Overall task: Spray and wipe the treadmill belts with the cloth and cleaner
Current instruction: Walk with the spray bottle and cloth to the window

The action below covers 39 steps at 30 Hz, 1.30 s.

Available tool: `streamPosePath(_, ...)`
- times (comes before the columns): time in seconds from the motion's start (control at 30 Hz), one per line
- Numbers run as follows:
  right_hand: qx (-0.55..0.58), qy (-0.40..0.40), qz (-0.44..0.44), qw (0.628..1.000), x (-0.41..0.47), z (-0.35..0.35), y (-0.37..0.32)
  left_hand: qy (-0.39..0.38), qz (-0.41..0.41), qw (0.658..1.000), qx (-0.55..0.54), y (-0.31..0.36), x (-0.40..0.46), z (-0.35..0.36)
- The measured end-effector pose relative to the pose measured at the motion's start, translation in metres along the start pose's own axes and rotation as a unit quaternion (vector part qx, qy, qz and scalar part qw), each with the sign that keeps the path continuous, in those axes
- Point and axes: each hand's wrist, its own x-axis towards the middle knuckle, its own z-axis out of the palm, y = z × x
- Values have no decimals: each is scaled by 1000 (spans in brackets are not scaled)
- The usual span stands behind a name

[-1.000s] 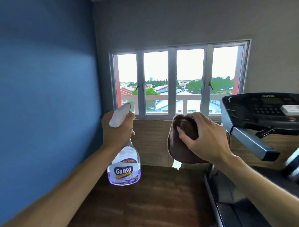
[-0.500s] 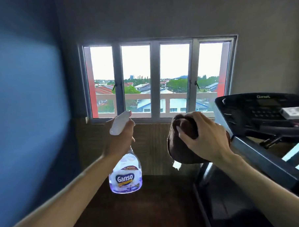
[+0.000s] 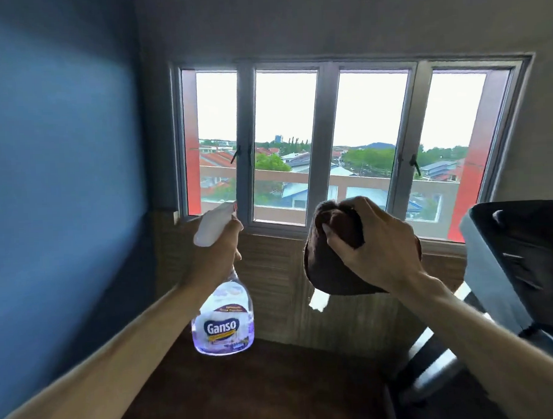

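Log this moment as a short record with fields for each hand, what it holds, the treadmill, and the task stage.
left hand: left hand grips the neck of the spray bottle, held up in the air
right hand: right hand holds the bunched brown cloth, also raised
treadmill: treadmill at the right edge, console in view
backdrop: window ahead, blue wall to the left
task stage: no spraying or wiping visible yet

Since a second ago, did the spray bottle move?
No, hardly. The spray bottle in the left hand still has its nozzle before the window, at its leftmost pane, by the sill. The camera turned instead.
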Motion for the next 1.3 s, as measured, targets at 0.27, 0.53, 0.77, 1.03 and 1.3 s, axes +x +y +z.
streamPosePath(0.27,35,18,-4,999,79,146,5,31,38,998,30,-67,140,-8)
streamPosePath(0.53,33,11,23,999,155,274,17,7,108,992,58,-137,288,-4)
streamPosePath(0.77,27,19,17,999,215,381,61,-35,80,995,47,-226,408,43)
streamPosePath(1.03,11,3,9,1000,294,503,154,-31,115,993,28,-293,527,115)
streamPosePath(1.3,20,18,-21,999,369,595,206,5,112,993,29,-344,630,170)
